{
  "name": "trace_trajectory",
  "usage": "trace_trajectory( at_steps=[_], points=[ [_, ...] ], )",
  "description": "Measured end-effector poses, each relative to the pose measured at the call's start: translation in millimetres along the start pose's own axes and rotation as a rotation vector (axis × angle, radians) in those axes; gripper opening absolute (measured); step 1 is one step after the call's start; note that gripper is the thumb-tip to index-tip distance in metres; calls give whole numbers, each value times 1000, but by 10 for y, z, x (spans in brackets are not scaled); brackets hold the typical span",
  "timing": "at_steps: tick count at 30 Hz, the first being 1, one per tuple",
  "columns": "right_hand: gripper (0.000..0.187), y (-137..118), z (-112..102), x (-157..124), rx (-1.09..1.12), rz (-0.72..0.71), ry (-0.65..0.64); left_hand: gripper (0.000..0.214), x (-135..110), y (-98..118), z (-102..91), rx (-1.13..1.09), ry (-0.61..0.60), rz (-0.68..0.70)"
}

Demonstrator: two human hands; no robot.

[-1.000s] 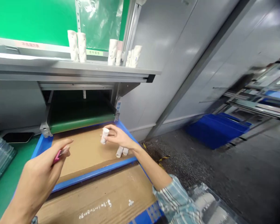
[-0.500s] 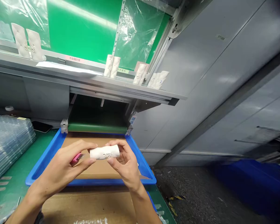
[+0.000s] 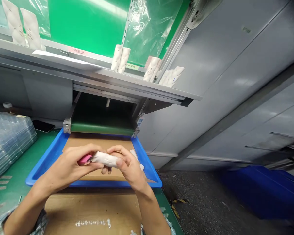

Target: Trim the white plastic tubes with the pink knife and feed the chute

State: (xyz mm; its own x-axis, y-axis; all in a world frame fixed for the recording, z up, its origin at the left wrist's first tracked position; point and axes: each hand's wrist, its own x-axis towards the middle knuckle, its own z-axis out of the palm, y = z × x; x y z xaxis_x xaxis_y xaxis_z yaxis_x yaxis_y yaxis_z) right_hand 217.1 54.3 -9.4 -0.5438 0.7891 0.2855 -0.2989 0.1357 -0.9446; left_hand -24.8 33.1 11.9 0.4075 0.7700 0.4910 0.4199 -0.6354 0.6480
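Grey wall panels (image 3: pixel 230 81) stand right of a green table (image 3: pixel 31 156), where a conveyor belt (image 3: pixel 100 128) ends at the far edge of a blue tray (image 3: pixel 112 184). Above that tray, I see the right hand (image 3: pixel 132 169) wrapped narrowly round one end of a white tube (image 3: pixel 105 159); the left hand (image 3: pixel 71 163) pinches the other end while gripping a pink tool (image 3: pixel 85 159). Both hands block part of the tray, whose right edge has more rolls (image 3: pixel 134 153) beside it. Clear plastic packs (image 3: pixel 9 143) crowd the table's left side, near a phone (image 3: pixel 42 126).
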Motion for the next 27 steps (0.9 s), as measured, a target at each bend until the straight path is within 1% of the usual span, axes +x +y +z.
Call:
trace_trajectory(
  at_steps=[2,3,5,7,10,15,18,22,24,27],
  points=[
    [46,-42,2,-25,-63,-65,60,21,8,1,7,19,102,-9],
    [44,-58,1,-43,-91,-76,95,21,6,1,12,33,138,-5],
    [41,-78,0,-82,-142,-80,158,21,-1,5,29,36,156,9],
    [39,-89,-1,-116,-181,-86,183,21,-11,13,54,20,134,23],
    [37,-101,-3,-144,-219,-117,186,25,-17,30,89,11,130,55],
    [39,-117,-9,-154,-271,-145,180,25,-18,40,113,35,175,103],
    [36,-121,-1,-160,-292,-193,156,28,-24,31,112,48,185,140],
    [36,-125,35,-165,-216,-253,76,28,-40,14,92,81,173,213],
    [35,-132,57,-162,-174,-277,46,30,-48,0,82,117,189,250],
    [33,-145,86,-155,-174,-314,60,34,-57,-24,85,182,205,284]
  ],
)
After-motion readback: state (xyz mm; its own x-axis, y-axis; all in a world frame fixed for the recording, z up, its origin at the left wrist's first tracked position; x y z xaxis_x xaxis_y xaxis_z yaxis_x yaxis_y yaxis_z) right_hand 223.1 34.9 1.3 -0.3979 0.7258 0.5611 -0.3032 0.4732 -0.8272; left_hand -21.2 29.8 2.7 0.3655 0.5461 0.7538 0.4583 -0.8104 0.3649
